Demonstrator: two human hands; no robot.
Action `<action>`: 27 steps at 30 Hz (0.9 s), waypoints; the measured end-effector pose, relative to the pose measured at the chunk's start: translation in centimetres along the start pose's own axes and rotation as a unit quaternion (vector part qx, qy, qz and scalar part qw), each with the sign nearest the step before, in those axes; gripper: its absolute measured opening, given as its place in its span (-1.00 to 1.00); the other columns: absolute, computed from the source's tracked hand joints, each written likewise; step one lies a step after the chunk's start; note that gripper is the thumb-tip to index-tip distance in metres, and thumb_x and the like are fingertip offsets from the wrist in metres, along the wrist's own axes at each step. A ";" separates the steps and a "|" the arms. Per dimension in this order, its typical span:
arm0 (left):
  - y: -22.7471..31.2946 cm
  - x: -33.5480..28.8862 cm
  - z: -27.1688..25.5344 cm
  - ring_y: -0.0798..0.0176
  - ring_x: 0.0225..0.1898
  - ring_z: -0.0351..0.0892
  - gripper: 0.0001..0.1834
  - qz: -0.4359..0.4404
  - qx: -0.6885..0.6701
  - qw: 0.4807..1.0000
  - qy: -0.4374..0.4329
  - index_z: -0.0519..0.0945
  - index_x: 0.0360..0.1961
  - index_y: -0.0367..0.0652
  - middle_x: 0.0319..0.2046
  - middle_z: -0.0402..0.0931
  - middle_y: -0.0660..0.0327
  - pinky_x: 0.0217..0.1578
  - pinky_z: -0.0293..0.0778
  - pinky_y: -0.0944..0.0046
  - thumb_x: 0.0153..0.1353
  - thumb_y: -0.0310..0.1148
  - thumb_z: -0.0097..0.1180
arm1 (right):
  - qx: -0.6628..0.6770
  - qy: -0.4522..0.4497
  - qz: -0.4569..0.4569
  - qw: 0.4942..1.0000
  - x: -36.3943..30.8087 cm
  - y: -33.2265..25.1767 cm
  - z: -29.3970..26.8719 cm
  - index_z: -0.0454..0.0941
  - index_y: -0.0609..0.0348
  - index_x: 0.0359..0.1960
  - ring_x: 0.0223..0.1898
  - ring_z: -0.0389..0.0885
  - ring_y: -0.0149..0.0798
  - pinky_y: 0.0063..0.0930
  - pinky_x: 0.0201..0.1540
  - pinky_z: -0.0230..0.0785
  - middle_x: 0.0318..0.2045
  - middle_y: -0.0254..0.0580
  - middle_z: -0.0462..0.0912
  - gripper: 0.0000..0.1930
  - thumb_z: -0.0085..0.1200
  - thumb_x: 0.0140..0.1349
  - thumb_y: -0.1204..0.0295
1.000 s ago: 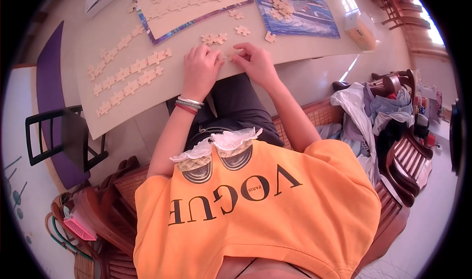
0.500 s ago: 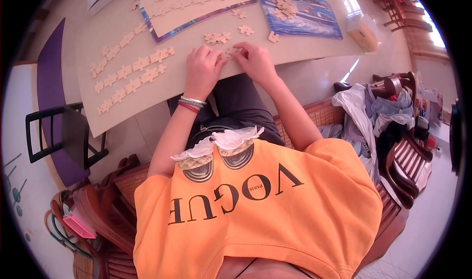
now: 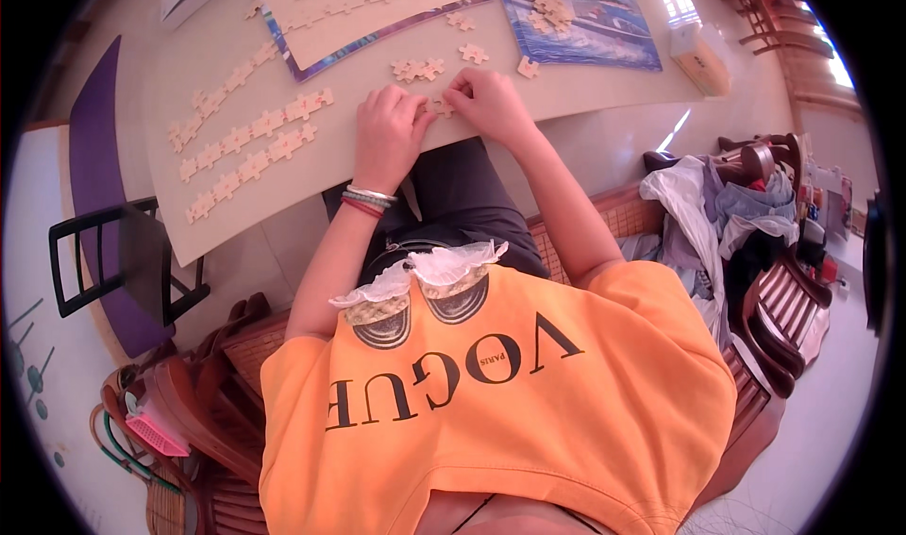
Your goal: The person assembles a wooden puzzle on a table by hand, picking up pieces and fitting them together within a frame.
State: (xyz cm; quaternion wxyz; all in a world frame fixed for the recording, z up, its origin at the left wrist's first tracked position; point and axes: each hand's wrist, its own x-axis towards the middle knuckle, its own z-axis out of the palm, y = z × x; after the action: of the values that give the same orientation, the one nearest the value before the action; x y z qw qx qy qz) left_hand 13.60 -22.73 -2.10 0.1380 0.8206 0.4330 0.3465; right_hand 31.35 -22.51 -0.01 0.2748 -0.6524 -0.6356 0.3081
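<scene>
Near the table's front edge, my left hand (image 3: 390, 127) pinches one end of a small joined strip of pale puzzle pieces (image 3: 440, 108). My right hand (image 3: 489, 104) hovers just above the strip's other end, its fingers curled together; what sits in them, if anything, is hidden. Beyond the hands lies a clump of puzzle pieces (image 3: 417, 69), with loose pieces (image 3: 474, 54) to its right. Joined rows of pieces (image 3: 255, 130) stretch across the table to the left.
A puzzle frame (image 3: 377, 39) with rows of pieces inside lies at the back. Right of it, a blue picture sheet (image 3: 613, 40) bears a heap of pieces (image 3: 547, 8). A tissue box (image 3: 699, 58) stands at the table's right end. A black chair (image 3: 127, 257) is at the left.
My right hand has lifted slightly away from the strip, its fingers curling in more. The left hand keeps its place on the strip.
</scene>
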 end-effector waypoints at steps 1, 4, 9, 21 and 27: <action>0.0 0.0 0.0 0.10 -0.25 0.42 -0.80 0.000 0.000 1.000 -0.001 0.58 -0.35 -0.11 -0.39 0.41 0.23 -0.21 0.32 0.11 -0.04 -0.34 0.28 | -0.006 0.005 -0.003 1.000 0.1 0.1 0.1 0.61 0.24 -0.45 -0.42 0.66 -0.06 -0.28 -0.30 0.50 -0.51 -0.07 0.67 -0.79 0.16 0.06 0.32; 0.1 0.0 -0.1 0.09 -0.24 0.42 -0.78 0.008 0.007 1.000 0.001 0.58 -0.32 -0.11 -0.39 0.41 0.23 -0.21 0.32 0.11 -0.03 -0.35 0.28 | -0.011 0.001 0.003 1.000 0.2 -0.1 0.1 0.61 0.22 -0.46 -0.43 0.66 -0.06 -0.28 -0.30 0.52 -0.53 -0.08 0.67 -0.80 0.16 0.04 0.31; 0.1 0.0 -0.2 0.10 -0.25 0.41 -0.67 0.021 0.013 1.000 0.009 0.58 -0.17 -0.10 -0.38 0.41 0.23 -0.21 0.32 0.12 -0.01 -0.36 0.26 | -0.024 -0.006 0.005 1.000 0.3 -0.3 0.0 0.60 0.22 -0.47 -0.45 0.66 -0.07 -0.29 -0.31 0.52 -0.53 -0.09 0.67 -0.81 0.17 0.03 0.33; 0.4 0.2 -0.3 0.14 -0.33 0.42 -0.75 0.030 0.012 0.999 0.012 0.65 -0.24 -0.12 -0.44 0.43 0.25 -0.26 0.35 0.16 -0.01 -0.38 0.27 | -0.024 -0.006 -0.056 0.998 -0.4 0.3 0.2 0.58 0.17 -0.35 -0.41 0.64 -0.08 -0.27 -0.31 0.48 -0.50 -0.12 0.65 -0.82 0.20 0.06 0.35; 0.1 0.3 -0.1 0.14 -0.32 0.43 -0.80 0.029 0.000 0.999 0.031 0.66 -0.32 -0.15 -0.43 0.44 0.23 -0.28 0.38 0.17 -0.05 -0.41 0.29 | -0.011 -0.032 -0.069 0.997 -0.6 -0.2 -0.5 0.57 0.19 -0.23 -0.30 0.63 -0.10 -0.29 -0.24 0.47 -0.37 -0.09 0.63 -0.70 0.25 0.01 0.32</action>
State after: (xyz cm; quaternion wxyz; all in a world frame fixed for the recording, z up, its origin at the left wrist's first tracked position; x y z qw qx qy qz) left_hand 13.77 -22.55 -1.81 0.1150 0.8217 0.4131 0.3755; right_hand 31.54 -23.08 0.52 0.2678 -0.5996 -0.6910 0.3021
